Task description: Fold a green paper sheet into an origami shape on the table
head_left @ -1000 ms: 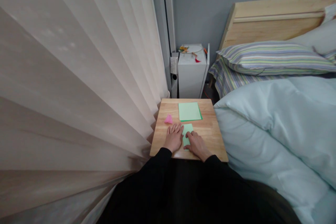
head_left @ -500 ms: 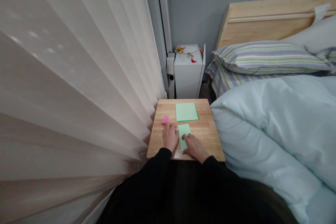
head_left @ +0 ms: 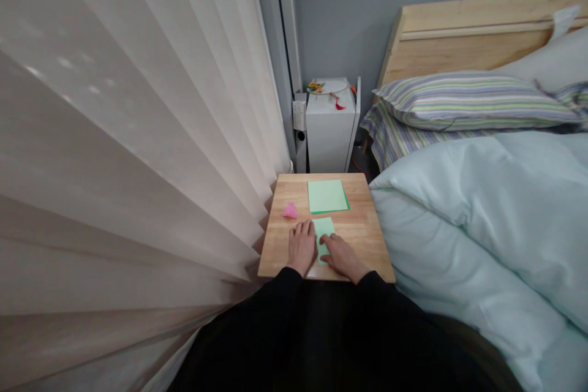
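Observation:
A light green paper [head_left: 324, 225], folded into a narrow upright rectangle, lies on the small wooden table [head_left: 367, 245] in front of me. Along its left edge rests my left hand [head_left: 302, 247], open and lying flat with the fingers pointing away from me. From the other side my right hand [head_left: 342, 255] presses down on the paper, thumb and fingers apart. Beyond it is a stack of square green sheets [head_left: 327, 196], pale on top with a darker green edge below. A small pink folded paper [head_left: 290, 210] sits just past my left fingertips.
A pleated pale curtain [head_left: 184, 165] hangs close along the table's left side. To the right, a bed with a light blue quilt [head_left: 459, 214] touches the table's side. Behind stands a white cabinet [head_left: 328, 141] with small items on top.
My left hand has slid slightly toward me and right, along the folded paper's left edge. My right hand and the papers have hardly moved.

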Demonstrator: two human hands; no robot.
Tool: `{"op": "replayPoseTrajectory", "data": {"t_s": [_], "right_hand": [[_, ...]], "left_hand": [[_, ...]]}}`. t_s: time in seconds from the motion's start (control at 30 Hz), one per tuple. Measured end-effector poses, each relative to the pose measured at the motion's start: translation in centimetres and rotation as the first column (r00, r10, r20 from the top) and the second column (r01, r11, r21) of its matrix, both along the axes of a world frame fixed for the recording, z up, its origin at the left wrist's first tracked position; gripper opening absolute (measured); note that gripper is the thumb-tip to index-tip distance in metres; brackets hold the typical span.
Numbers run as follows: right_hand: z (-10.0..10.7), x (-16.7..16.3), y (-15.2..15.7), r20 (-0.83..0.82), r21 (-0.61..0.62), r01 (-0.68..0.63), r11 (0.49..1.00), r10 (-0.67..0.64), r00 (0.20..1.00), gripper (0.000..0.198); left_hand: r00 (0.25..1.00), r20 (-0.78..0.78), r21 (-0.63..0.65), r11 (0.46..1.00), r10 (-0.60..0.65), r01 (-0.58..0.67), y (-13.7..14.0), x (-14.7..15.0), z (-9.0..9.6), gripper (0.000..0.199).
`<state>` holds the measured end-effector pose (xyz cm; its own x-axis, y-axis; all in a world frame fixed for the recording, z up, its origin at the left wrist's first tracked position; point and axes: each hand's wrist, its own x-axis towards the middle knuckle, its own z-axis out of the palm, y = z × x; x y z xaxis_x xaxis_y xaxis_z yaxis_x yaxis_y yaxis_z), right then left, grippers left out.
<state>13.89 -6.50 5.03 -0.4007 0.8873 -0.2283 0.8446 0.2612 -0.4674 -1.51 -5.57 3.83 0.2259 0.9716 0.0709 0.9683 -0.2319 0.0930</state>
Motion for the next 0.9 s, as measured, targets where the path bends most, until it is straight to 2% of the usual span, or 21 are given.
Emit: {"op": "replayPoseTrajectory", "data": {"t_s": [0.17, 0.33, 0.47, 0.7, 0.8, 0.9], "right_hand": [[-0.2, 0.2, 0.1, -0.005, 0.004, -0.011, 1.0, 0.011, 1.0, 0.034], [0.0, 0.5, 0.5, -0.039, -0.027, -0.01, 1.0, 0.009, 0.999, 0.032], [0.4, 1.6, 1.2, 0.016, -0.037, 0.112, 0.993, -0.112, 0.994, 0.016], [0.8, 5.1, 1.7, 0.174, -0.051, 0.366, 0.929, -0.352, 0.92, 0.023], [0.7, 5.3, 1.9, 0.164, -0.079, 0.407, 0.91, -0.391, 0.906, 0.022], [0.5, 5.1, 2.4, 0.114, -0.097, 0.438, 0.894, -0.427, 0.897, 0.02]], "left_hand": [[0.999, 0.037, 0.001, 1.0, 0.022, -0.022, 0.9, 0.2, 0.4, 0.046], [0.991, 0.117, -0.081, 0.995, 0.072, -0.063, 1.4, 0.7, 1.5, 0.032], [0.985, 0.108, -0.149, 0.982, 0.131, -0.115, 1.4, 0.5, 2.4, 0.031], [0.981, -0.045, -0.178, 0.965, 0.188, -0.193, 1.1, 0.7, 2.6, 0.031], [1.0, 0.005, -0.114, 0.993, 0.025, -0.025, 0.8, 0.8, 2.7, 0.024], [0.982, 0.059, -0.046, 0.982, -0.182, 0.184, 0.4, 1.1, 3.1, 0.031]]}}
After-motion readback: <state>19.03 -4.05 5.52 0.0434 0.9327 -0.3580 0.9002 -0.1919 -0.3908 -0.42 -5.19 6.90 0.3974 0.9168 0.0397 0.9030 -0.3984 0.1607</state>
